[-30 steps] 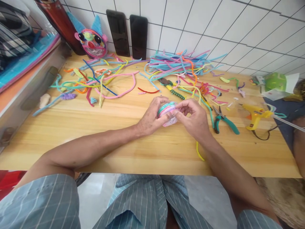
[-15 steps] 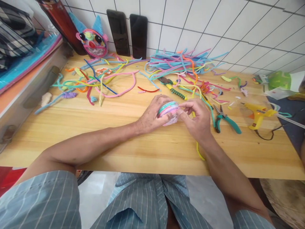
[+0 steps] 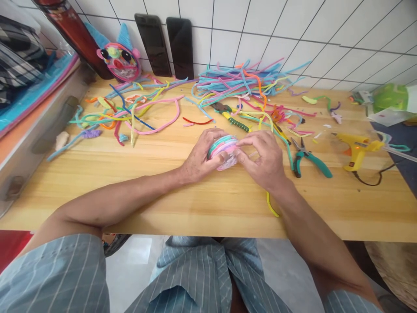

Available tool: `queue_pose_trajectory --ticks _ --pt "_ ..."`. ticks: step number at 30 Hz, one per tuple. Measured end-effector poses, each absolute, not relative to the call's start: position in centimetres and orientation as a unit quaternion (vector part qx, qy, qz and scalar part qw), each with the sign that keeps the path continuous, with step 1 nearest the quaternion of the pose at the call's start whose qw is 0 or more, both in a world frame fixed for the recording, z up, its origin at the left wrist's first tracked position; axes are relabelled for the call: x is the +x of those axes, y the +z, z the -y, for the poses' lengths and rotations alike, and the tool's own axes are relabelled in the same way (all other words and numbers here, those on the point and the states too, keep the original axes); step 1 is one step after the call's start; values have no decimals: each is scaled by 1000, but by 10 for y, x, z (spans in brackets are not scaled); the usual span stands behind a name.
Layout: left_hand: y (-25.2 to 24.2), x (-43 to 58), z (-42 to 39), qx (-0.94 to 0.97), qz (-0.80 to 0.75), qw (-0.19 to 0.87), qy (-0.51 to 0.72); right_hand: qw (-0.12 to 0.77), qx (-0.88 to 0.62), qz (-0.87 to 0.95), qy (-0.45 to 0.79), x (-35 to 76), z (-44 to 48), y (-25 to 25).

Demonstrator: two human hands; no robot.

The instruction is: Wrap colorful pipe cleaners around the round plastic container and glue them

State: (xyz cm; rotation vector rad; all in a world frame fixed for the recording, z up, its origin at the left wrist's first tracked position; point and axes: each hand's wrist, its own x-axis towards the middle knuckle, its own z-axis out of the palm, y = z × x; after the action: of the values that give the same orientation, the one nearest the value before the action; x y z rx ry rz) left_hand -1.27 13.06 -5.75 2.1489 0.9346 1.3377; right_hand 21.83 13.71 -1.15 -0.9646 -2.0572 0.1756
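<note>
A rounded piece of coiled pipe cleaners [image 3: 224,150], banded teal, pink, lilac and white, is held above the wooden table. My left hand [image 3: 202,157] wraps round its left side, thumb across the front. At its right edge, the thumb and index fingertip of my right hand [image 3: 262,157] pinch at the strands. A yellow pipe cleaner [image 3: 269,204] shows below my right wrist. Behind my hands lie yellow-and-green pliers [image 3: 236,121], and teal-handled pliers [image 3: 309,160] rest to the right.
A yellow glue gun [image 3: 356,150] with a cord lies at the right. Loose pipe cleaners [image 3: 241,82] pile along the wall. Two phones [image 3: 180,48], a colourful mask-like figure [image 3: 122,63] and a red cylinder [image 3: 73,32] stand at the back. A plastic bin [image 3: 42,143] borders the left.
The view has shifted slightly, so the hands and coiled piece appear a little further left. Both hands keep nearly the same hold on it.
</note>
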Motion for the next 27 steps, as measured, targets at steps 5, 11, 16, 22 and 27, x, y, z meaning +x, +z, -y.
queue_pose_trajectory --ticks 5,11,16,22,27 --pt "-59 -11 -128 774 -346 211 486 425 -375 817 106 218 -135 -6" --pt "-60 -10 -129 770 -347 216 490 441 -403 785 165 214 -135 -10" --pt "-61 -9 -131 771 -348 204 493 466 -399 763 205 213 -137 -13" --pt "-62 -8 -131 771 -345 200 496 464 -401 763 205 214 -136 -12" --pt "-61 -9 -134 771 -350 212 489 461 -406 765 194 215 -135 -14"
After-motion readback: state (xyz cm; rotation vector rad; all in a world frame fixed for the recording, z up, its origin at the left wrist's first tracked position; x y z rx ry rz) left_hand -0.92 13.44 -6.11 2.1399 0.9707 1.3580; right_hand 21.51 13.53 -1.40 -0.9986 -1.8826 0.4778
